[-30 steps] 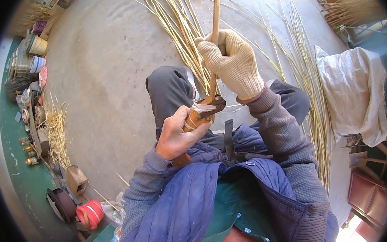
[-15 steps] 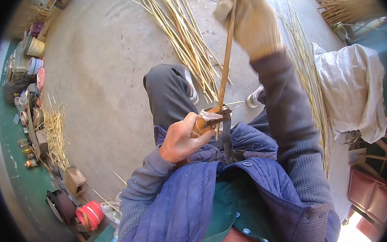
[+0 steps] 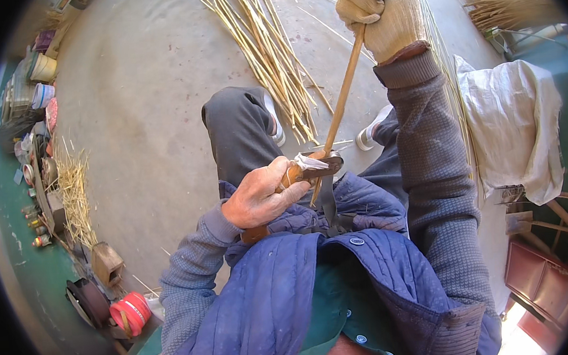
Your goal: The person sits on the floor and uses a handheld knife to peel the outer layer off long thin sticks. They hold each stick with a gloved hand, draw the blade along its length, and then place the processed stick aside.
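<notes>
My bare left hand [image 3: 259, 196] is wrapped round a wooden-handled tool [image 3: 293, 177] with a dark metal head and a whitish strip wound about it. Against that metal head lies a long brown stick [image 3: 343, 96], slanting up and to the right, its lower end poking out below the tool. My right hand [image 3: 388, 12], in a cream knitted glove, grips the stick's upper part in a closed fist. A dark strap [image 3: 329, 204] hangs below the tool over my lap. The exact shape of the tool's jaws or blade cannot be made out.
A bundle of long peeled sticks [image 3: 274, 58] lies on the floor ahead. At the right is a white woven sack [image 3: 509, 119] beside more thin sticks. Short straw-like pieces [image 3: 75, 194], a red round container [image 3: 131, 313] and a wooden block [image 3: 107, 263] line the left wall.
My right hand, blurred and loosely open near the stick before, is now closed round it. The stick leans farther right, and the tool has shifted slightly.
</notes>
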A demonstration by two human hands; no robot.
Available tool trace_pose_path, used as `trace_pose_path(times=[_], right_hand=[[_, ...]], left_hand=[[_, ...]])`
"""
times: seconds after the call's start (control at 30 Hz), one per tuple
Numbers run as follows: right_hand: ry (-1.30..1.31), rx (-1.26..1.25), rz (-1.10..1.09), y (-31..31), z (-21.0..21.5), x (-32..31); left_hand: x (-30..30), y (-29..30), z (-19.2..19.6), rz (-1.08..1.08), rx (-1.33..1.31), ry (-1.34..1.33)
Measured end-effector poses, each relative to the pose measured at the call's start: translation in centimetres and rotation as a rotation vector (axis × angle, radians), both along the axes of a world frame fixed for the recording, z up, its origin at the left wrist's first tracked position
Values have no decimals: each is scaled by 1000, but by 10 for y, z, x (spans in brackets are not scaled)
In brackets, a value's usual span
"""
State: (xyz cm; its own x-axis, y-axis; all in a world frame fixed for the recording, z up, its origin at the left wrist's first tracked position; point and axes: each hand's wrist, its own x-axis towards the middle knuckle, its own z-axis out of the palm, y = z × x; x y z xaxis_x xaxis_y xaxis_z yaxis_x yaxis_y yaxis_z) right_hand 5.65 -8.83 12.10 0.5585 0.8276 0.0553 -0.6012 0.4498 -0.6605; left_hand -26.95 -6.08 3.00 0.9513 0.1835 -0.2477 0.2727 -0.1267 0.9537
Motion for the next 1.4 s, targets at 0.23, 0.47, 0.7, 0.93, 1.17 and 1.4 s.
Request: trace_pose_path(times=[0.23,0.47,0.7,0.93,1.17,1.4], right_hand=[[0,10,-23,-8,-1,7],[66,66,-73,-17,0,-30],[-217,31,60,-22,12,-37],[-1352,-439,-591,-87,-9,-37],[-724,-650,-317,-102,-55,-84],[-1854,-790,-331,-178,-109,-80]], left_hand=[[-12,-23,-25,73,203,-204],[26,13,17,120,30,-7],[80,33,54,172,13,-88],[119,48,55,259,67,-295],[168,13,52,305,-176,-367],[208,76,62,648,-252,-398]])
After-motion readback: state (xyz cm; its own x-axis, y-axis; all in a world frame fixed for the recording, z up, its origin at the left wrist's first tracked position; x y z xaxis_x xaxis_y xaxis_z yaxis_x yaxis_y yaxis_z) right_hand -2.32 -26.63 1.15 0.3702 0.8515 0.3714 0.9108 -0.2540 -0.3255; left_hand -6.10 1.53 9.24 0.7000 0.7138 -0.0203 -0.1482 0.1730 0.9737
